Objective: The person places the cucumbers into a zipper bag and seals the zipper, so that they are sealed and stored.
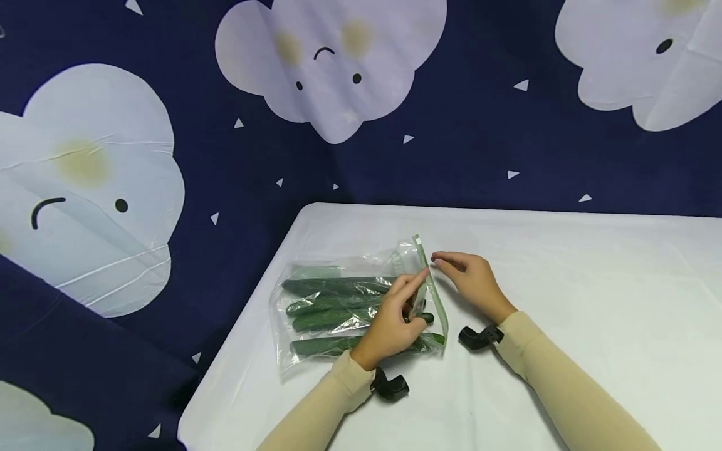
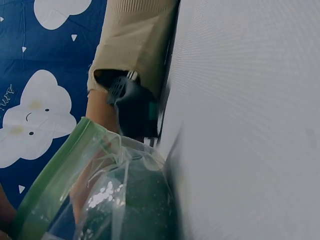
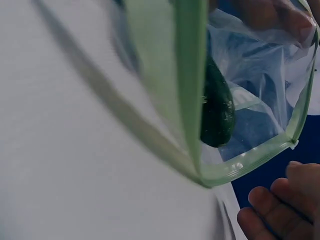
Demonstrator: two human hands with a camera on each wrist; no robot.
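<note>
A clear zip bag (image 1: 280, 341) lies on the table with several long green cucumbers (image 1: 327, 321) side by side inside. Its green zip strip (image 1: 435, 297) runs along the right end. My left hand (image 1: 389, 326) is over that end, index finger stretched to the strip, other fingers and thumb gripping the upper film. Just right of the strip is my right hand (image 1: 476, 285), thumb and index finger close together and holding nothing. In the right wrist view the bag's mouth gapes, a cucumber tip (image 3: 218, 107) shows inside, and the right fingers (image 3: 270, 205) are apart from the strip.
The white-covered table (image 1: 592, 300) reaches toward the right, its left edge close beyond the bag. A dark blue cloth (image 1: 462, 169) with cloud faces hangs behind. Black mounts (image 1: 391, 387) sit at both wrists, below the beige sleeves (image 1: 564, 369).
</note>
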